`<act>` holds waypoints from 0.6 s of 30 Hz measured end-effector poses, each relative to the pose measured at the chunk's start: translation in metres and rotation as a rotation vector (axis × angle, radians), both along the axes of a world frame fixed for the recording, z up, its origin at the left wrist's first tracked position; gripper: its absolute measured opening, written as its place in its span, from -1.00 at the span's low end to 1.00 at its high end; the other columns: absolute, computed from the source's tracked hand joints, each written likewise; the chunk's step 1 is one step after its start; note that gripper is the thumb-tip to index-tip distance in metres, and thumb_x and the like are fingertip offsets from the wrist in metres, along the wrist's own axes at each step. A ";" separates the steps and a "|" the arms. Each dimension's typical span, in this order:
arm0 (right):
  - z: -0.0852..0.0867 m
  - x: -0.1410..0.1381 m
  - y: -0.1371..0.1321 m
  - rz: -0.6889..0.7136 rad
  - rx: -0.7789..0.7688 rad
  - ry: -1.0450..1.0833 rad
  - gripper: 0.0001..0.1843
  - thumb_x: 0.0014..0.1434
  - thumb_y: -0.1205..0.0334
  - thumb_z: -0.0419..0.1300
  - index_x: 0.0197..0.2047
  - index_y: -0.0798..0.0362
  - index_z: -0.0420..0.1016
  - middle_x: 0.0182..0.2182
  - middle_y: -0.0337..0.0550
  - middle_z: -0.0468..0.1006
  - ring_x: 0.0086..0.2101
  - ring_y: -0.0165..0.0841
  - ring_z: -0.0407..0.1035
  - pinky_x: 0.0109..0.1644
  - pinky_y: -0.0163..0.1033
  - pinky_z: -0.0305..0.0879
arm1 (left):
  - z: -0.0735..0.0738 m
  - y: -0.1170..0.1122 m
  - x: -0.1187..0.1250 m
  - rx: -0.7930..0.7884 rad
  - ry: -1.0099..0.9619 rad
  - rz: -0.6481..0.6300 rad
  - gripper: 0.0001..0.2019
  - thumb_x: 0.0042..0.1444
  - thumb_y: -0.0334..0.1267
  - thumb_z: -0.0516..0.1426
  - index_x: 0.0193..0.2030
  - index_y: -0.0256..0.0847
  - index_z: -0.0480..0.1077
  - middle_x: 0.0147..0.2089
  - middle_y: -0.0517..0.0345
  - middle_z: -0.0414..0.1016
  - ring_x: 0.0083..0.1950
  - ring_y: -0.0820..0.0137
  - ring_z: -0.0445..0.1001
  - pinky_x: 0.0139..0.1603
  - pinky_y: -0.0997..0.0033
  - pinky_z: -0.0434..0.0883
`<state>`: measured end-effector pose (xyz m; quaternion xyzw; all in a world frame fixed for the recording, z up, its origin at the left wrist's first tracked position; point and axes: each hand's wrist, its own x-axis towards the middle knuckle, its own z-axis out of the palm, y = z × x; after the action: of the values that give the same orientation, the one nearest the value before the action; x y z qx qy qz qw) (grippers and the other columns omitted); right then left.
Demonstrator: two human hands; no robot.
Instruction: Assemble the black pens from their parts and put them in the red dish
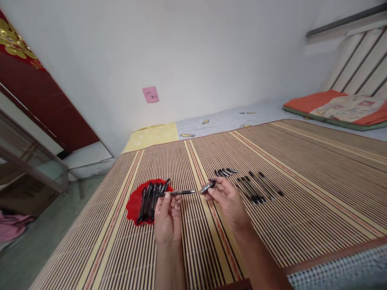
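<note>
My left hand (168, 217) pinches an uncapped pen (183, 193) held level, its tip pointing right. Just past that tip, my right hand (226, 199) grips a pen cap (207, 187), dark with a silvery part, between thumb and fingers. Cap and pen tip are a short gap apart. Beneath and left of my left hand, a red scalloped plate (132, 204) bears several capped pens (148, 201). Beyond my right hand lie several loose caps (225, 172) in a row. To its right are several uncapped pens (252, 189) side by side.
A striped bamboo mat (121, 245) covers the bed. At the back right lies a folded orange and floral cushion (341, 108). A pink note (150, 94) is stuck on the white wall. The bed's left edge drops to the floor, where a cardboard box (27, 193) stands.
</note>
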<state>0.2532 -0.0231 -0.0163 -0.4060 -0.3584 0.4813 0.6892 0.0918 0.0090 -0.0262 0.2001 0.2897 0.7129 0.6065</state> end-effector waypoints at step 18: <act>-0.004 -0.020 0.001 -0.028 0.059 -0.136 -0.77 0.05 0.19 0.34 -0.21 0.04 0.50 -0.29 -0.13 0.64 -0.26 -0.26 0.57 -0.09 -0.15 0.50 | 0.004 -0.007 0.011 0.031 0.058 -0.060 -0.71 -0.10 -0.29 0.42 -0.26 -0.26 0.46 -0.27 0.09 0.60 -0.32 0.44 0.57 -0.26 0.49 0.51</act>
<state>0.2328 -0.0218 -0.0199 -0.4222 -0.4126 0.4324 0.6816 0.1024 0.0024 -0.0218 0.2386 0.2901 0.6927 0.6157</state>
